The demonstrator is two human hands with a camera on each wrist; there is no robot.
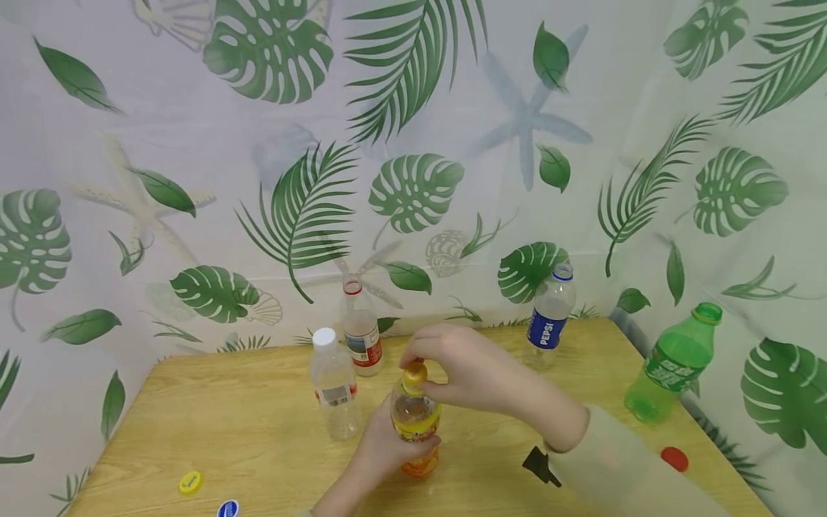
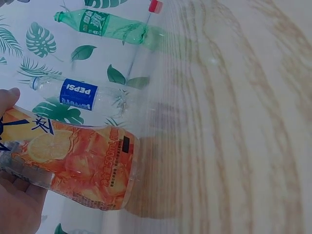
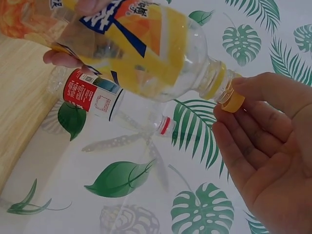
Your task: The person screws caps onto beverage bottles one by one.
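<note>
My left hand grips the body of a clear drink bottle with a yellow and orange label, upright at the table's front middle. In the left wrist view the lower part of its label shows a lemon slice, and the base is at the wood. Over the bottle's top, my right hand pinches a yellow cap between thumb and fingers. In the right wrist view the cap sits at the mouth, with clear threads showing between it and the yellow neck ring.
Left of the held bottle stand a white-capped clear bottle and an uncapped red-ringed bottle. An uncapped Pepsi bottle and a green bottle stand right. Loose yellow, blue and red caps lie on the table.
</note>
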